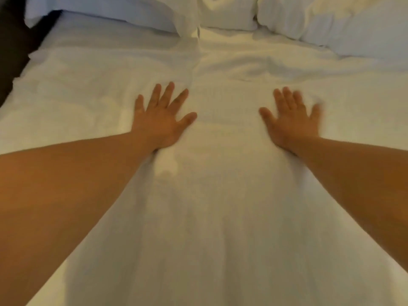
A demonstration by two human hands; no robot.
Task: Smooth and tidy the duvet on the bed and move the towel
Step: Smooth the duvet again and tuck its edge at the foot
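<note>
Both hands lie flat on the white duvet (212, 195), palms down, near the middle of the bed. Left hand (162, 121): fingers straight and spread, thumb out to the side, heel of the palm sunk into the cloth so that a small fold bunches just behind the wrist. Right hand (291, 122): fingers straight and fanned, pressed to the cloth; its outer edge is blurred. Neither hand grips or pinches anything; the fingers lie apart and open on the surface. Bare forearms run in from the near corners of the view.

Duvet covers the bed from the near edge up to the pillows. A long crease (196, 62) runs from between the hands toward the head of the bed. More wrinkles fan out beyond the right hand, toward the far right. The near part, between the forearms, looks fairly smooth.

Pillows at the head edge: one at far left (99, 14), a rumpled one in the centre (227, 12), one at far right (331, 21), all white. Dark strip (13, 51) along the left edge of the bed.

Towel: cannot tell it apart from the white bedding.
</note>
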